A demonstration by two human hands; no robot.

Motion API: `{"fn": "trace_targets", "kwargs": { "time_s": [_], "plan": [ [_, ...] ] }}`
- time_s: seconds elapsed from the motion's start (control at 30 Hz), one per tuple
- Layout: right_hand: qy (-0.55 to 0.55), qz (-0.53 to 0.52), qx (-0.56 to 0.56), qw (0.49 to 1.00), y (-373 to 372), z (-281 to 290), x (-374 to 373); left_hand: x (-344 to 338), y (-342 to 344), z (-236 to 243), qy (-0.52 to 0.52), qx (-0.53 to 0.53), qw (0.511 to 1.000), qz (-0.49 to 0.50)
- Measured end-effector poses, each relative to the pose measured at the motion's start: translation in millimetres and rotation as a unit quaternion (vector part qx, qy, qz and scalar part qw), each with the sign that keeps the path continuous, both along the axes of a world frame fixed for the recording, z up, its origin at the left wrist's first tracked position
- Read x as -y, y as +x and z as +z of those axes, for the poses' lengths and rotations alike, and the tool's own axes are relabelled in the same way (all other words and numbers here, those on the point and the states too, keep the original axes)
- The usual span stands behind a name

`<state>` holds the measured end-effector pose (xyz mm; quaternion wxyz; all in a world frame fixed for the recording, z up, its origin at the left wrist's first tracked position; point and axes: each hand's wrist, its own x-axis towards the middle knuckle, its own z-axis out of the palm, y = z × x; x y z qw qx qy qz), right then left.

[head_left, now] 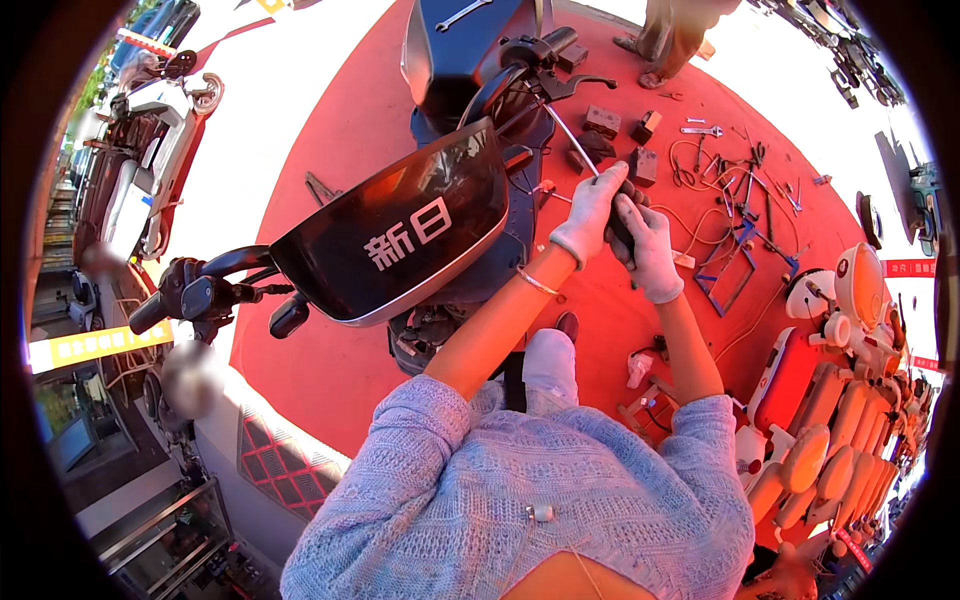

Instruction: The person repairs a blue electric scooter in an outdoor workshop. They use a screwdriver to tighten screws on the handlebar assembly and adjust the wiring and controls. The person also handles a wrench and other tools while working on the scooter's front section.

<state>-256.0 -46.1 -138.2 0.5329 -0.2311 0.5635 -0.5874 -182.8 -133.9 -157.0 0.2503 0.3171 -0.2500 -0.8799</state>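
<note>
Both of my hands wear light gloves and meet beside the right handlebar of an electric scooter with a dark, glossy front cover (400,215). My left hand (590,208) is closed around the lower end of a long, thin metal shaft, which looks like a screwdriver (566,130). My right hand (648,242) is closed just behind it, at the handle end; dark glove palms and fingers hide the handle. The shaft slants up and away, its far end by the brake lever (585,83) mount. Exactly what the tip touches is too small to tell.
Dark block-shaped parts (602,122) lie on the red carpet (320,130) beyond my hands. Scattered hand tools, cords and a blue metal frame (727,270) are to the right. A wrench (463,14) rests on the scooter. Another person's legs (668,45) stand at the far side.
</note>
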Motion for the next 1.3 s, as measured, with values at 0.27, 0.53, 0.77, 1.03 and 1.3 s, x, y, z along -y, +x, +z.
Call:
{"fn": "trace_targets", "kwargs": {
  "time_s": [0.27, 0.53, 0.77, 1.03, 1.3],
  "plan": [
    [-0.004, 0.047, -0.119, 0.992, -32, -26, 24, 14, -22, -7, -0.084, 0.098, 0.985, 0.110],
    [-0.055, -0.018, -0.457, 0.888, -34, -41, 25, 23, -23, -30, -0.153, -0.081, 0.982, 0.077],
    [-0.098, -0.001, -0.476, 0.874, -53, -41, 33, 20, -49, -42, -0.092, -0.298, 0.950, -0.013],
    [-0.110, 0.002, -0.421, 0.900, -49, -37, 29, 5, -49, -23, -0.012, -0.120, 0.989, 0.085],
    [-0.022, 0.033, -0.239, 0.970, -52, -34, 27, -1, -56, -10, 0.051, 0.056, 0.982, 0.175]
  ]
}}
